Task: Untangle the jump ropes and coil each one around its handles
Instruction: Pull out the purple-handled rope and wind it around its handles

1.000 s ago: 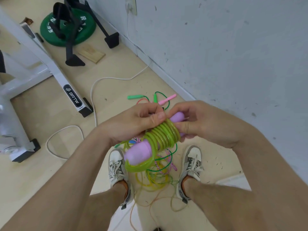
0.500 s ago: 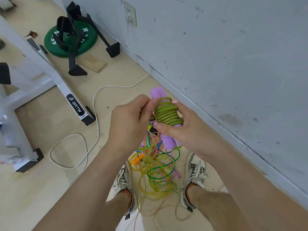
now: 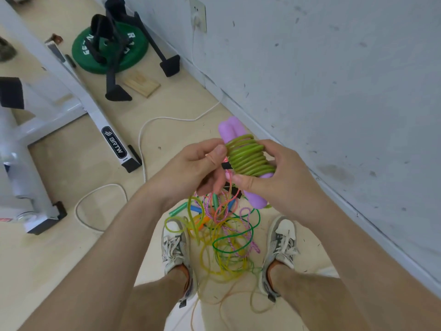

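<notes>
A yellow-green jump rope [image 3: 248, 156] is wound in tight coils around its two purple handles [image 3: 231, 128], held upright in front of me. My right hand [image 3: 274, 174] grips the coiled bundle from the right, thumb under the coils. From the left, my left hand [image 3: 194, 164] pinches the coil's edge with thumb and fingers. Below, between my shoes, a tangle of ropes [image 3: 222, 231] lies on the floor: yellow, green, pink and braided cords with green, blue and orange handles.
A grey wall [image 3: 334, 91] runs along the right. A white power cable [image 3: 143, 139] snakes over the wooden floor. White gym equipment [image 3: 71, 91] stands at left, a green weight plate [image 3: 108, 51] with a black stand and a wooden block [image 3: 141, 83] farther back.
The bundle was turned from lying across to standing upright, purple handle ends now up. My right hand shifted from the handle tip to round the coils; the view tilted slightly.
</notes>
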Action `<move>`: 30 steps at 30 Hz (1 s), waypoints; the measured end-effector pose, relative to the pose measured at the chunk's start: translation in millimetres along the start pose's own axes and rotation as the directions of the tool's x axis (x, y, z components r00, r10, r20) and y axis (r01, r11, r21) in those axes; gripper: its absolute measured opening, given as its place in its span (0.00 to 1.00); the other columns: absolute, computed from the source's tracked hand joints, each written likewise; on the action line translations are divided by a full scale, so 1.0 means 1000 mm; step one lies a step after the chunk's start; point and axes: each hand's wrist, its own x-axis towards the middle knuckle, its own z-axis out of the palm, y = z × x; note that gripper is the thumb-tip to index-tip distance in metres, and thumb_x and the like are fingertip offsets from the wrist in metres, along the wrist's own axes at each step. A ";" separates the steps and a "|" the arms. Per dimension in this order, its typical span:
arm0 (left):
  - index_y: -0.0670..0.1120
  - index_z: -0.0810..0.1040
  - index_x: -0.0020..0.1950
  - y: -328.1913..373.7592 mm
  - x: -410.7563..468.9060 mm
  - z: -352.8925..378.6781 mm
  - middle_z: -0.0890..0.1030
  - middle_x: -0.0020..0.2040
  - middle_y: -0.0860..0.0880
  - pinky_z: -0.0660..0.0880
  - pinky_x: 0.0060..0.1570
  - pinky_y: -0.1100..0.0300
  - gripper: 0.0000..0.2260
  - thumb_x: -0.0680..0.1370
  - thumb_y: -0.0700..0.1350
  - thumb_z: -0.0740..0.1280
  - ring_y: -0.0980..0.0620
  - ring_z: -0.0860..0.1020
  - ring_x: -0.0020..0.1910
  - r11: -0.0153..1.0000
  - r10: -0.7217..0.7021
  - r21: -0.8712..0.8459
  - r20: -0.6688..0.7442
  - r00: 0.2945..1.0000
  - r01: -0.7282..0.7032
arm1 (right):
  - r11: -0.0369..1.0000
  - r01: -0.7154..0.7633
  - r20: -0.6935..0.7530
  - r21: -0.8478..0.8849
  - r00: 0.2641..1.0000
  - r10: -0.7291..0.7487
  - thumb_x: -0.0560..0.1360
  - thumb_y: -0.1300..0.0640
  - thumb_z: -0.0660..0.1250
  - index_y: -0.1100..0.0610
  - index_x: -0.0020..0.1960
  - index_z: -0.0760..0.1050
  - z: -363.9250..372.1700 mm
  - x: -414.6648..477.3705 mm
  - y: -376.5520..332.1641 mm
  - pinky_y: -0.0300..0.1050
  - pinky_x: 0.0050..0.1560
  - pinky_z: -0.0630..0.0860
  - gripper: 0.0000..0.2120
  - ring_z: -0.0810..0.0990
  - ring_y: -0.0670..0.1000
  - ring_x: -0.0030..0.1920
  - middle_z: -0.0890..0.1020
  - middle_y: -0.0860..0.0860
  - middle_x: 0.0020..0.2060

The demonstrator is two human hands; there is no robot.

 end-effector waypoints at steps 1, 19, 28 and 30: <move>0.39 0.73 0.48 -0.002 0.000 -0.001 0.75 0.25 0.45 0.57 0.23 0.64 0.15 0.81 0.51 0.59 0.53 0.62 0.19 0.998 -0.001 -0.063 0.039 0.999 0.004 | 1.000 0.002 0.016 0.027 1.000 -0.003 0.66 0.56 0.80 0.53 0.53 0.79 -0.001 0.000 -0.001 0.49 0.43 0.80 0.18 0.83 0.50 0.38 0.84 0.48 0.38; 0.52 0.68 0.60 0.007 -0.015 -0.002 0.77 0.40 0.33 0.67 0.36 0.53 0.19 0.77 0.31 0.63 0.47 0.70 0.36 0.861 -0.425 0.499 0.598 0.679 0.099 | 0.903 -0.086 0.777 -0.420 0.480 0.407 0.76 0.56 0.71 0.65 0.54 0.80 -0.027 -0.014 -0.026 0.26 0.32 0.70 0.14 0.76 0.37 0.28 0.80 0.41 0.28; 0.47 0.73 0.55 0.003 -0.006 0.050 0.76 0.43 0.45 0.68 0.36 0.52 0.10 0.74 0.41 0.63 0.40 0.77 0.45 0.012 0.007 0.998 0.066 0.998 -0.066 | 0.562 0.083 0.372 -0.823 0.827 0.422 0.74 0.38 0.66 0.52 0.59 0.76 0.015 -0.015 -0.009 0.47 0.49 0.77 0.22 0.80 0.56 0.52 0.82 0.52 0.52; 0.48 0.74 0.58 0.004 -0.003 0.046 0.79 0.45 0.44 0.65 0.37 0.53 0.10 0.77 0.42 0.61 0.41 0.77 0.46 0.004 0.083 1.000 -0.021 0.996 0.021 | 0.592 0.036 0.297 -0.805 0.889 0.349 0.74 0.37 0.63 0.51 0.52 0.75 0.018 -0.013 -0.004 0.47 0.43 0.75 0.19 0.80 0.57 0.49 0.80 0.51 0.45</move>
